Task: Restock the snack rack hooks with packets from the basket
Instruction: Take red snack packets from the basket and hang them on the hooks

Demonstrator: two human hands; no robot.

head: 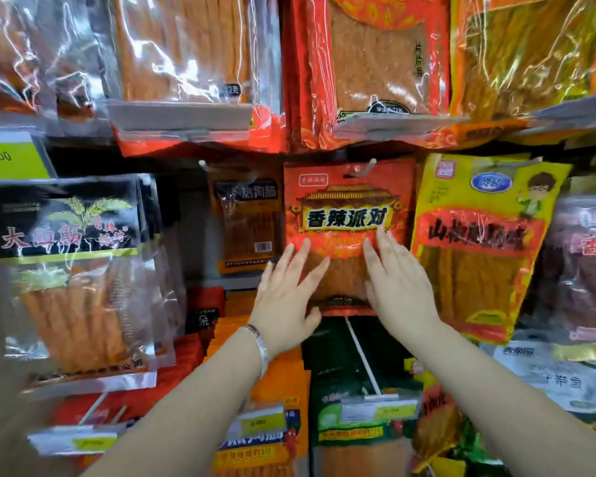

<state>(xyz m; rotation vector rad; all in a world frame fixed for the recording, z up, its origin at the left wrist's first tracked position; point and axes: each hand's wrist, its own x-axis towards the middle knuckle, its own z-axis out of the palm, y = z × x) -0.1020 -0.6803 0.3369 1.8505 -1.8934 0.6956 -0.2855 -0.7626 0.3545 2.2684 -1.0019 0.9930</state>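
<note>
A red snack packet [348, 208] with a yellow label hangs from a white hook [367, 168] in the middle of the rack. My left hand [286, 297] lies flat against its lower left part, fingers straight and spread. On the lower right part, my right hand [399, 284] presses with straight fingers reaching up to the label. Neither hand grips anything. A metal bracelet [260, 346] sits on my left wrist. The basket is out of view.
A brown packet [248, 218] hangs left of the red one, a yellow packet [475, 242] on its right. Large orange packets [375, 63] fill the row above. Below, white hooks [362, 356] with price tags [379, 406] stick out toward me over green and orange packets.
</note>
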